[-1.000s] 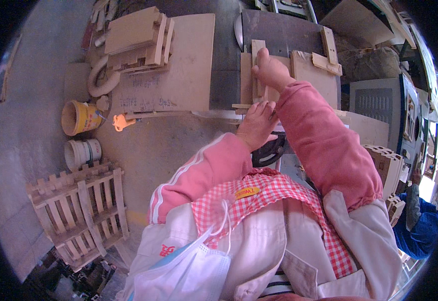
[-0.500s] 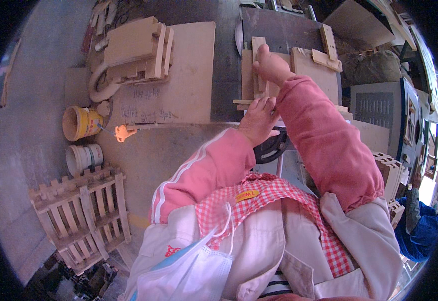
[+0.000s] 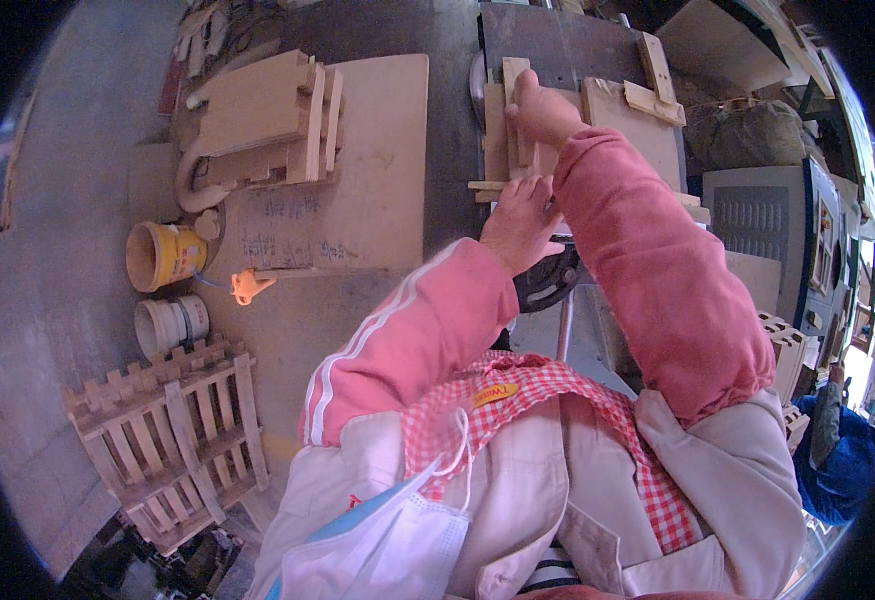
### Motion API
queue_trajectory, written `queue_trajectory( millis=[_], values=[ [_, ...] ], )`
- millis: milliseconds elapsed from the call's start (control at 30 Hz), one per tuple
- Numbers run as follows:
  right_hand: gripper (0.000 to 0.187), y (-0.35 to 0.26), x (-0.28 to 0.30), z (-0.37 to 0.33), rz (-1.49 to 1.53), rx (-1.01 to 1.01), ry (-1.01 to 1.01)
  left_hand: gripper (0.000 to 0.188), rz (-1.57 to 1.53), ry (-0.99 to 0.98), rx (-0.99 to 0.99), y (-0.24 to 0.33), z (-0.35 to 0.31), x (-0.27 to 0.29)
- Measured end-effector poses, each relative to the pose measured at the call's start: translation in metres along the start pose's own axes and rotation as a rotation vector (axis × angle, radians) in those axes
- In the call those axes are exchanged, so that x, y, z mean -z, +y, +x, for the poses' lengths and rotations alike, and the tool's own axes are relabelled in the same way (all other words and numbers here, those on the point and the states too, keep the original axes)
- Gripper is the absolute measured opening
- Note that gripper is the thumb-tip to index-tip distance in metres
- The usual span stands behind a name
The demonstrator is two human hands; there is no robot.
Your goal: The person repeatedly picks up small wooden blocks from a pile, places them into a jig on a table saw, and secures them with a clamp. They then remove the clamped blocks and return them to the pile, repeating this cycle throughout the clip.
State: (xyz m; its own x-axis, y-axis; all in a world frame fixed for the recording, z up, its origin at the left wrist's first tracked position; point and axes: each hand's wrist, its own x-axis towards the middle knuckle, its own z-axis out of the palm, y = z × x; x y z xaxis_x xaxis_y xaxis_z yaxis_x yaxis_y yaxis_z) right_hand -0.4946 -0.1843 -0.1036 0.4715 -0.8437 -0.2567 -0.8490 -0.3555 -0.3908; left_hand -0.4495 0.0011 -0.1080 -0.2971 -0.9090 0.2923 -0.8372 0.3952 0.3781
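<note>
My right hand [image 3: 545,112] is closed round a narrow upright wooden strip [image 3: 516,80], its thumb pointing away from me. That strip lies on a light brown wooden board [image 3: 494,130] on a dark machine table [image 3: 567,40]. At the board's near edge, by a thin crosswise batten [image 3: 484,192], rests my left hand [image 3: 520,225]. Its fingers bend over the edge and its thumb sticks out to the right. A round blade-like disc [image 3: 477,80] shows partly along the board's left side. Under my left hand sits a black handwheel [image 3: 549,285], partly covered.
Stacked brown boards [image 3: 257,110] lie on a large sheet [image 3: 387,150] to the left. Nearer are a yellow bucket [image 3: 165,255], a white bucket [image 3: 172,325] and a wooden pallet [image 3: 172,440]. On the right stand a grey louvred panel [image 3: 754,225] and a person in blue [image 3: 837,460].
The view has tilted slightly, so the machine table sits higher and the left-hand stack lower. Both hands stay on the wood, with no clear movement relative to it.
</note>
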Motion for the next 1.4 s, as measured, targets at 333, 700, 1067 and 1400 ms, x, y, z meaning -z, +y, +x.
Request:
queue_trajectory(
  millis=[333,700,1067,1400],
  values=[
    [0.047,0.000,0.012,0.029,-0.050,-0.030,-0.008,0.078,-0.007,-0.012,0.001,-0.019,0.025,0.002],
    [0.052,0.005,0.016,0.058,-0.042,-0.061,-0.013,0.084,-0.033,-0.067,0.015,-0.036,0.043,0.001],
    [0.048,0.010,0.018,0.079,-0.021,-0.054,-0.004,0.075,-0.046,0.060,0.015,-0.046,0.056,-0.003],
    [0.046,-0.002,0.015,0.030,0.006,-0.080,-0.038,0.069,0.007,0.012,0.042,-0.018,0.026,-0.001]
  ],
)
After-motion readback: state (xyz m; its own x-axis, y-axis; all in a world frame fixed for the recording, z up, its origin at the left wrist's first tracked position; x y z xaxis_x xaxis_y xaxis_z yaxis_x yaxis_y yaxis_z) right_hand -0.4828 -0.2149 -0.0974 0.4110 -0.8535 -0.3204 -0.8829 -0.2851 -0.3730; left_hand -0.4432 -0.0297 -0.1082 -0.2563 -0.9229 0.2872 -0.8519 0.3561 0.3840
